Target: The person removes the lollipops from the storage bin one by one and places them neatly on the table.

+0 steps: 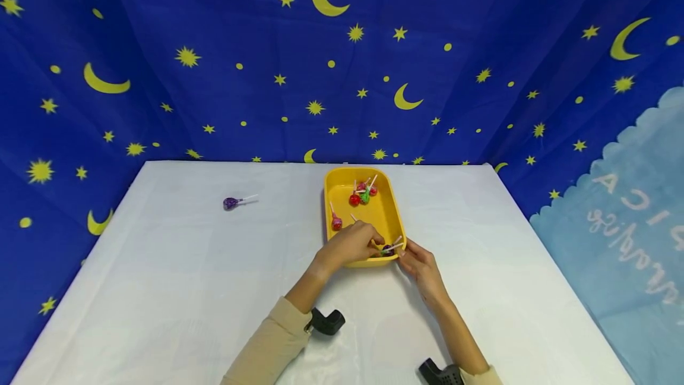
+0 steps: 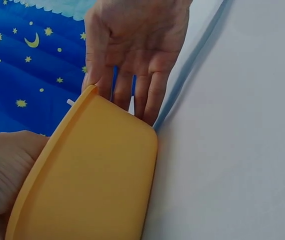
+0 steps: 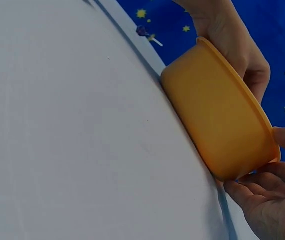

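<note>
I count one yellow, round-cornered plastic tray (image 1: 380, 217) and two hands of mine, the left (image 1: 350, 244) and the right (image 1: 421, 267). One purple-wrapped round lollipop with a white stick (image 1: 231, 203) lies outside the tray. Inside, I make out four at the far end, one red (image 1: 354, 200), one green (image 1: 365, 197) and two pinkish-red (image 1: 373, 191), plus one pink-and-red (image 1: 336, 223) by the left wall. Near my left fingers I see at least one dark purple (image 1: 389, 250); my hand hides the exact total.
</note>
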The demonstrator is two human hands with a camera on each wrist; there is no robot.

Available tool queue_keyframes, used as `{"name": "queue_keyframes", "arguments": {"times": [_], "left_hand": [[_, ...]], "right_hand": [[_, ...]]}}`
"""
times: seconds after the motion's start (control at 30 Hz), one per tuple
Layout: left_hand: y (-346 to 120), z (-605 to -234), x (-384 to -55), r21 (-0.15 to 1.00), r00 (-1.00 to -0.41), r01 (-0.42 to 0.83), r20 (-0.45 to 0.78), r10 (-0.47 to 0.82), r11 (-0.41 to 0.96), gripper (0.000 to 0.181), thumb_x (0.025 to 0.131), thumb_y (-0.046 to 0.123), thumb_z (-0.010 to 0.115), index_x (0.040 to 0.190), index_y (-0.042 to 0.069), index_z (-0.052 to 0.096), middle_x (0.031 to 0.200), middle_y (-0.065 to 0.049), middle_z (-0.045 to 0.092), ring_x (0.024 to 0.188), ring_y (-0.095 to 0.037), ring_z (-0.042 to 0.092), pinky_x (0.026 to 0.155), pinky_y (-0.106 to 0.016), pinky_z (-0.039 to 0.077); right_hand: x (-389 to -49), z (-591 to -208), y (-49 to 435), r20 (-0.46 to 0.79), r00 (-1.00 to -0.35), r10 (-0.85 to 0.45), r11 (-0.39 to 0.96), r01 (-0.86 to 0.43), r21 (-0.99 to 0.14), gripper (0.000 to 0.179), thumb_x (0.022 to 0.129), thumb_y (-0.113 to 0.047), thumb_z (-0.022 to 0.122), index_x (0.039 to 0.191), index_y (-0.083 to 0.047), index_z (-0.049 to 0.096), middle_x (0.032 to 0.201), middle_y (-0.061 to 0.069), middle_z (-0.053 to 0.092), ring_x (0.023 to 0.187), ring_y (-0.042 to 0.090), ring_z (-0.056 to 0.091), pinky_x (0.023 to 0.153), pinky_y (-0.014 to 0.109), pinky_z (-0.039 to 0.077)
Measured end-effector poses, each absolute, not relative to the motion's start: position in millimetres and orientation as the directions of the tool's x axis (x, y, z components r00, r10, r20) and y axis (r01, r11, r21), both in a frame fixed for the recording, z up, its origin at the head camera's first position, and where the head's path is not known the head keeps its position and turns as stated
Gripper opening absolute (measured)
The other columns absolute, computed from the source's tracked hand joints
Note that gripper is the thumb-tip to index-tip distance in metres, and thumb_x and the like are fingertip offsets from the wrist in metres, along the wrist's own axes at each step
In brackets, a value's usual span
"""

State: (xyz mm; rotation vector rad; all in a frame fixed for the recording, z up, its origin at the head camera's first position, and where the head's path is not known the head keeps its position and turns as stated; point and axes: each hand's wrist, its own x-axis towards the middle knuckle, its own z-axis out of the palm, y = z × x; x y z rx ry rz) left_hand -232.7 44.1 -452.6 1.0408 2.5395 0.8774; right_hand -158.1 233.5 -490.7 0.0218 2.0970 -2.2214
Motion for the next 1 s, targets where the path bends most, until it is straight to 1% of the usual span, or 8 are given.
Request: {"name": "queue_keyframes", "arguments": {"times": [0.1,0.2,0.27,0.4,0.5,0.6,0.77,1.0], "left_hand": [[43.5,-453.0,-233.3,0.637,-0.720,0.523,-0.026,0.694,0.566,0.012,0.087,0.015,0.074,0.097,0.011,0.078,0.091,0.002,0.074,0.066,-0.004,0.052,0.064,-0.016,0.047],[43.3,-453.3,-234.5,0.645,-0.727,0.508,-0.035,0.686,0.571,0.013,0.086,0.014,0.074,0.099,0.010,0.078,0.093,0.001,0.075,0.068,-0.005,0.055,0.067,-0.016,0.049],[43.6,-453.8,-235.6,0.642,-0.727,0.508,-0.038,0.686,0.574,0.014,0.086,0.014,0.075,0.099,0.010,0.078,0.094,0.000,0.075,0.069,-0.006,0.057,0.067,-0.017,0.049],[45.7,-456.0,-236.6,0.631,-0.730,0.506,-0.049,0.681,0.588,0.017,0.085,0.014,0.076,0.102,0.011,0.078,0.096,0.000,0.075,0.076,-0.007,0.063,0.073,-0.019,0.053],[48.2,-457.6,-235.6,0.611,-0.732,0.508,-0.064,0.678,0.607,0.017,0.085,0.013,0.076,0.102,0.012,0.078,0.096,0.001,0.075,0.081,-0.008,0.064,0.077,-0.021,0.053],[49.9,-457.6,-235.5,0.598,-0.733,0.509,-0.076,0.676,0.619,0.017,0.085,0.012,0.075,0.101,0.013,0.078,0.096,0.002,0.075,0.079,-0.007,0.063,0.077,-0.021,0.053],[51.3,-456.3,-234.4,0.592,-0.744,0.500,-0.080,0.663,0.632,0.017,0.086,0.012,0.074,0.102,0.014,0.078,0.093,0.004,0.074,0.073,-0.006,0.059,0.072,-0.020,0.052],[48.0,-457.9,-231.6,0.602,-0.757,0.479,-0.087,0.648,0.639,0.012,0.085,0.013,0.076,0.096,0.014,0.079,0.087,0.007,0.073,0.072,-0.007,0.053,0.072,-0.018,0.049]], "right_hand": [[-159.3,-490.8,232.3,-0.076,-0.996,-0.054,-0.055,0.079,-0.995,0.054,0.097,-0.002,0.049,0.145,0.015,0.029,0.145,0.035,0.038,0.110,-0.002,0.060,0.094,0.016,0.047],[-160.2,-490.7,231.6,-0.074,-0.996,-0.049,-0.057,0.076,-0.995,0.053,0.097,-0.001,0.048,0.145,0.016,0.029,0.144,0.036,0.037,0.109,-0.002,0.060,0.094,0.016,0.047],[-160.8,-490.3,231.2,-0.073,-0.996,-0.043,-0.057,0.075,-0.996,0.053,0.097,0.000,0.047,0.144,0.016,0.029,0.144,0.036,0.038,0.109,-0.003,0.060,0.093,0.016,0.047],[-160.5,-490.1,231.2,-0.071,-0.997,-0.034,-0.055,0.073,-0.996,0.054,0.097,-0.001,0.048,0.144,0.016,0.029,0.144,0.036,0.038,0.108,-0.003,0.060,0.093,0.015,0.047],[-158.6,-490.9,232.0,-0.082,-0.996,-0.035,-0.047,0.083,-0.995,0.054,0.097,-0.002,0.048,0.145,0.015,0.029,0.144,0.036,0.038,0.109,-0.004,0.060,0.093,0.015,0.047],[-158.2,-490.1,232.6,-0.088,-0.996,-0.032,-0.039,0.090,-0.995,0.054,0.097,-0.003,0.049,0.144,0.015,0.029,0.144,0.036,0.038,0.108,-0.004,0.059,0.093,0.015,0.047],[-157.8,-488.7,232.8,-0.086,-0.996,-0.022,-0.036,0.087,-0.996,0.054,0.097,-0.004,0.049,0.144,0.015,0.030,0.145,0.035,0.038,0.109,-0.004,0.059,0.093,0.015,0.047],[-157.0,-490.0,230.6,-0.104,-0.994,-0.019,-0.034,0.104,-0.994,0.056,0.097,-0.005,0.050,0.145,0.015,0.028,0.145,0.035,0.037,0.108,-0.004,0.059,0.093,0.014,0.047]]}}
